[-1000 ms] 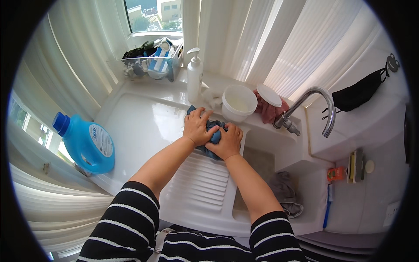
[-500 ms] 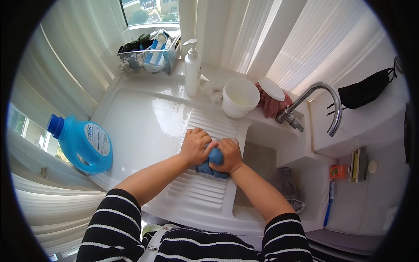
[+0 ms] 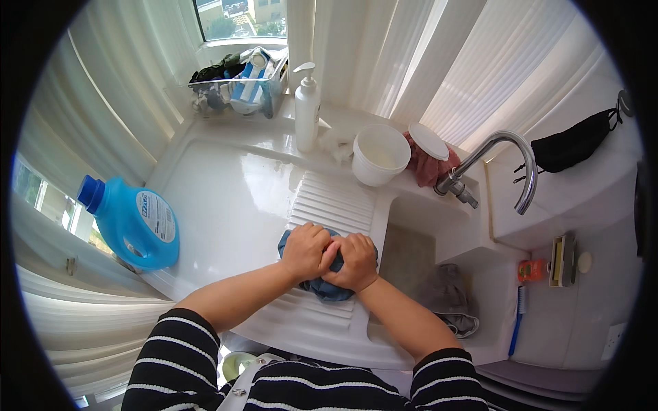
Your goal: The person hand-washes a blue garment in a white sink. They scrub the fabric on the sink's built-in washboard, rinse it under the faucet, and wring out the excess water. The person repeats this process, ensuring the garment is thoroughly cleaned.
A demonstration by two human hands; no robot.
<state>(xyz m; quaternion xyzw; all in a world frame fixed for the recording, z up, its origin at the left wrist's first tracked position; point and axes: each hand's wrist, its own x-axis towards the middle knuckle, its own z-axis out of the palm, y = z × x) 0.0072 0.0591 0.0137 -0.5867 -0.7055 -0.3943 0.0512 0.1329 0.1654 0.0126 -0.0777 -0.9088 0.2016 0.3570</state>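
Note:
A crumpled blue cloth (image 3: 330, 290) lies on the ridged washboard (image 3: 334, 199) built into the white sink top. Curled over its left part is my left hand (image 3: 306, 253), thumb bent inward. My right hand (image 3: 356, 262) grips it from the other side, so the two hands nearly meet in the middle. Folds of the fabric stick out to the left, to the right and below the hands. What the palms cover is hidden.
Right of the washboard is a deep basin (image 3: 408, 257) with a dark grey cloth (image 3: 447, 294). A curved tap (image 3: 529, 171) overhangs it. Behind stand a white tub (image 3: 380, 156) and a pump bottle (image 3: 306, 113); a blue detergent jug (image 3: 137, 222) stands at left.
The blue cloth has gone from a tight bunch to a wider spread under the hands. Both hands have shifted a little nearer to me and now press over its top.

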